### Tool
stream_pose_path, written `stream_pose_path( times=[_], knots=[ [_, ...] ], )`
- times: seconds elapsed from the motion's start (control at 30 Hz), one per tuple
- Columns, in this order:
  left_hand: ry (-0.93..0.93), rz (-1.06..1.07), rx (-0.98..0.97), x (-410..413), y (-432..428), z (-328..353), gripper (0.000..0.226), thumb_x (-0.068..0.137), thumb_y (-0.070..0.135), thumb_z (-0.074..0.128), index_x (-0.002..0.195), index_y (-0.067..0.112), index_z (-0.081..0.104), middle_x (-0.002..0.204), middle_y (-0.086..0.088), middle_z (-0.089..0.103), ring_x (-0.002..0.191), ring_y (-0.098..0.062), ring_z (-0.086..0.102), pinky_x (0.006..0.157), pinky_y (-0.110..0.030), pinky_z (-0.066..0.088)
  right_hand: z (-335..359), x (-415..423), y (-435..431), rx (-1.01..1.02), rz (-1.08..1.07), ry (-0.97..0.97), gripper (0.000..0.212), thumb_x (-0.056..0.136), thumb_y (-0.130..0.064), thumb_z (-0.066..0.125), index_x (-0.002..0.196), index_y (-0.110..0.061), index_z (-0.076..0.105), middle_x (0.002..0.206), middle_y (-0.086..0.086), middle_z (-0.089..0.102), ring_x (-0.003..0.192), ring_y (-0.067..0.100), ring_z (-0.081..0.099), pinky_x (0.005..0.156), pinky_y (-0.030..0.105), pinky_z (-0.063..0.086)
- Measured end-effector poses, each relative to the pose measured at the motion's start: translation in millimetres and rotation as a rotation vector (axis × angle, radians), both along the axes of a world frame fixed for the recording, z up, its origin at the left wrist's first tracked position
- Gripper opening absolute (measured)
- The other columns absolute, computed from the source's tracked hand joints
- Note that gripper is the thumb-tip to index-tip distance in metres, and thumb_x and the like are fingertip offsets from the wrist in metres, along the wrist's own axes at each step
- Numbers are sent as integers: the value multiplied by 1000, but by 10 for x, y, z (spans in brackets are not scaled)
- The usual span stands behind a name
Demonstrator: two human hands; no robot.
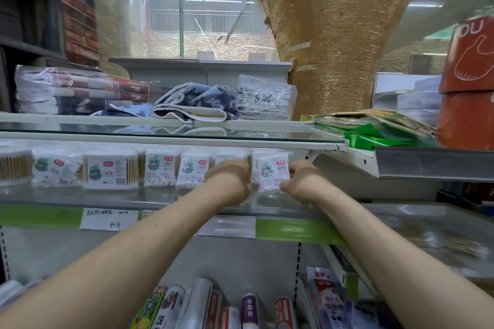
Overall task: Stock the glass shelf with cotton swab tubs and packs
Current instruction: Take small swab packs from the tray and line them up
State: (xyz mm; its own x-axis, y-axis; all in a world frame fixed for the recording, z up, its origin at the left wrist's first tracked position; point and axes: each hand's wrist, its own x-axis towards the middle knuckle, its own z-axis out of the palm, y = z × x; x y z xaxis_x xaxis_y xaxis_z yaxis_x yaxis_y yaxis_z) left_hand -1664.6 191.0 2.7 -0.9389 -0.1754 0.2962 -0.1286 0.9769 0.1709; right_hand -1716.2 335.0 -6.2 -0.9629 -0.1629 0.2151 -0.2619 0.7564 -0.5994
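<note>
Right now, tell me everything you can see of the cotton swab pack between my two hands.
The cotton swab pack is a flat bag of clear and white plastic, with a red label at the top, a teal cartoon figure, and white swab tips showing along its bottom. It stands upright, face forward, near the right end of the glass shelf. The right hand pinches its right edge. The left hand sits against its left side, fingers hidden.

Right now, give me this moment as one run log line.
right hand: pinches rightmost cotton swab pack, upright | left hand: at pack's left edge, grip hidden | glass shelf: row of packs standing
</note>
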Motion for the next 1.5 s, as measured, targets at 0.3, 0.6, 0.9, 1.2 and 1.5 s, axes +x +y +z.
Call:
stream_pose_path(
  times=[0.3, 0.6, 0.9, 1.2, 1.5],
  knots=[
    [86, 8, -197, -224, -18, -141, 14, 93, 17, 49, 103, 16, 59, 110, -4, 60, 100, -26, 57, 80, -37, 45, -34, -105, -171, -16, 22, 13, 9, 85, -8, 58, 84, -16, 63, 92, 3, 67, 88, 24, 66, 81, 39, 56],
    [110, -34, -183, -271, -45, -184, 18, 92, 18, 50, 109, 17, 56, 117, -6, 55, 108, -27, 53, 82, -37, 44, -2, -81, -171, 47, 30, 49, 6, 87, -12, 60, 91, -16, 62, 96, 3, 67, 89, 23, 65, 80, 37, 55],
    [109, -68, -237, -206, -8, -148, 16, 94, 29, 47, 106, 18, 50, 112, -6, 58, 102, -26, 55, 78, -36, 40, 53, 0, -169, 128, 110, 232, 25, 91, -19, 56, 115, -26, 61, 118, 2, 54, 108, 24, 55, 92, 34, 46],
    [69, -51, -261, -203, 18, -139, 10, 96, 25, 44, 102, 20, 50, 108, -3, 61, 92, -23, 55, 75, -33, 43, 17, 38, -263, 272, 196, 161, 34, 94, -8, 45, 117, -23, 67, 129, 6, 54, 116, 26, 54, 101, 34, 44],
    [207, -98, -266, 87, 369, 33, 19, 94, 27, 49, 108, 19, 58, 110, -6, 62, 100, -26, 58, 71, -28, 39, 60, 478, 282, 109, 185, 285, 31, 93, -13, 47, 116, -18, 68, 126, 4, 62, 116, 23, 57, 100, 32, 45]
  ],
)
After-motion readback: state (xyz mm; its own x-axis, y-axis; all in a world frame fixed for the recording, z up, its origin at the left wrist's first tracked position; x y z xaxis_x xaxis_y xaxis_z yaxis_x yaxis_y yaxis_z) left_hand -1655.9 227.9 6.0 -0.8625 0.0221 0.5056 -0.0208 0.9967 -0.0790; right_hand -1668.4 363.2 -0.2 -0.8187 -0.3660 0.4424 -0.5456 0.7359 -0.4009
